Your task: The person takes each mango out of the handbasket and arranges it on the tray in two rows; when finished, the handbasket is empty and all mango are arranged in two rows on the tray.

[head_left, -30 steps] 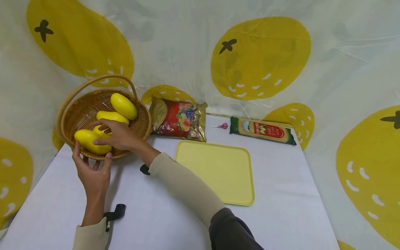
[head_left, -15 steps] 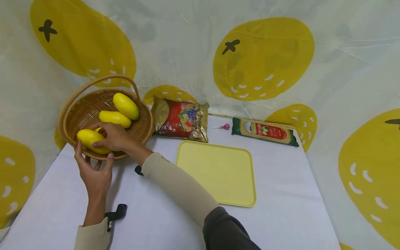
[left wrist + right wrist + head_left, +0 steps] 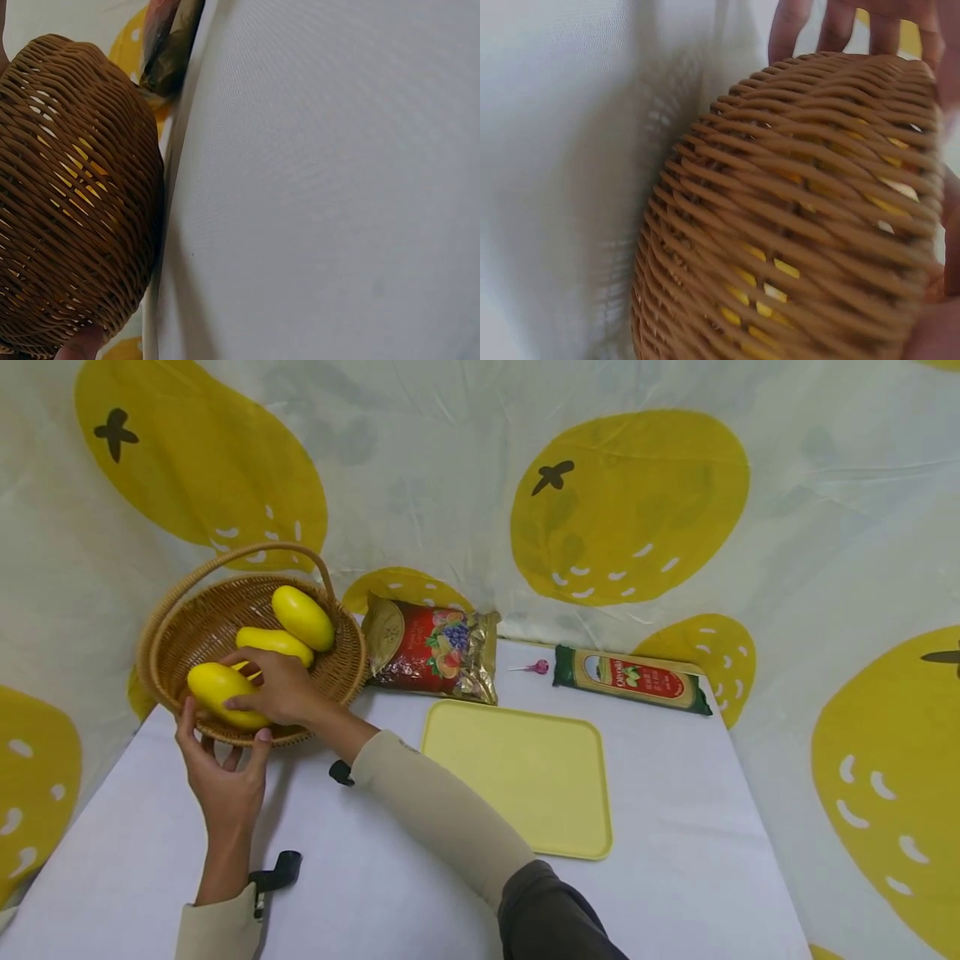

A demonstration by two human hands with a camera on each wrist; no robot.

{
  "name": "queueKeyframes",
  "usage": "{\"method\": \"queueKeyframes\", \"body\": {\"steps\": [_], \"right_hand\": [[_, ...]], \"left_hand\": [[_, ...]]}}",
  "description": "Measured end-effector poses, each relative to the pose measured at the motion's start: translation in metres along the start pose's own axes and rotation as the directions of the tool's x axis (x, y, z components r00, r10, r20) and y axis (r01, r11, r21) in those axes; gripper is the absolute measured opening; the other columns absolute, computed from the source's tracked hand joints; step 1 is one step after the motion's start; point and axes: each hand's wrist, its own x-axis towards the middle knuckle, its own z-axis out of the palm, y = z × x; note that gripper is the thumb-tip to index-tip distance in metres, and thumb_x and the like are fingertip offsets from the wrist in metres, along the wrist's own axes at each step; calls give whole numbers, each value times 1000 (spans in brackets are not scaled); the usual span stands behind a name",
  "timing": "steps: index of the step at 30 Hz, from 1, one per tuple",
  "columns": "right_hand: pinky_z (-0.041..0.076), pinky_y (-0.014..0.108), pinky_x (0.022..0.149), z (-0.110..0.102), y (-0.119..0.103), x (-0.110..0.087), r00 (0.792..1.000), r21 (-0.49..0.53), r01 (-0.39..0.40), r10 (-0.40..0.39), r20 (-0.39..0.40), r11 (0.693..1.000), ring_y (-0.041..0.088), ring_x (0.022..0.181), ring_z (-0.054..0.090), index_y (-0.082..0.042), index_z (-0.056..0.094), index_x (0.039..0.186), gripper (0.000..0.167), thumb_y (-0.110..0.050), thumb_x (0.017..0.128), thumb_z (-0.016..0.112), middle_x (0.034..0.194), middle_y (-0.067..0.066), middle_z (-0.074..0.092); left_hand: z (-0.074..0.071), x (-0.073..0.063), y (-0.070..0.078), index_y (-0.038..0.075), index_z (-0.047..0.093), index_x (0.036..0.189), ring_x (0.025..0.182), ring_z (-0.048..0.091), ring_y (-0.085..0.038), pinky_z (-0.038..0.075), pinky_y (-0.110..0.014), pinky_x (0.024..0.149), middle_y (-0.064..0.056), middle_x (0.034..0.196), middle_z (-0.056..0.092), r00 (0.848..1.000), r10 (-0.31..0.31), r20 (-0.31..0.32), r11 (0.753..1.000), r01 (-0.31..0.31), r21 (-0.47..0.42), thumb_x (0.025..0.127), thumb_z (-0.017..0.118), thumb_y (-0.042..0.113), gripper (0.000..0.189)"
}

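Observation:
A brown wicker basket point(image 3: 348, 652) with a tall handle stands tilted at the left of the table, holding several yellow mangoes. My left hand point(image 3: 225, 789) grips its near rim from below, thumb on one side and fingers spread along the other; in the left wrist view a fingertip point(image 3: 84, 343) lies on the weave point(image 3: 75, 187). Inside the basket, my right hand point(image 3: 281, 689) curls over the nearest mango point(image 3: 213, 689), thumb against its side, while another mango is mostly hidden under the fingers. Two more mangoes, one behind point(image 3: 262, 641) and one with a greenish end point(image 3: 300, 614), lie farther back.
Right of the basket leans a red and gold candy bag point(image 3: 427, 647). A pale yellow tray point(image 3: 525, 777) lies in front of it. Toward the back right are a pink lollipop point(image 3: 537, 667) and a green-ended pasta pack point(image 3: 630, 679). A fruit-print curtain point(image 3: 450, 460) hangs behind the white-covered table.
The nearest mango has turned and shifted slightly under my right hand, which stays in the basket. My left hand keeps its place at the rim.

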Motion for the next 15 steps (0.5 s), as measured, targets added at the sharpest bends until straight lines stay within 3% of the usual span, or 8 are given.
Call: {"method": "queueKeyframes", "body": {"steps": [8,15], "right_hand": [[51,7,88,-22,9,-18,995,129,47,-36,-89,991,1,112,68,-27,64,145,56,-27,92,84,140,-10,68],[55,11,90,-40,17,-37,990,269,83,-49,-129,960,5,112,68,-25,65,144,55,-24,92,85,136,-2,69]], "left_hand": [[0,1,-1,30,24,167,162,24,-38,38,-65,120,8,177,16,1000,-10,-10,1000,10,-18,89,81,15,98],[1,1,0,31,24,167,163,24,-36,38,-62,121,8,176,16,1000,-21,-8,1000,21,-19,90,81,14,98]]}}
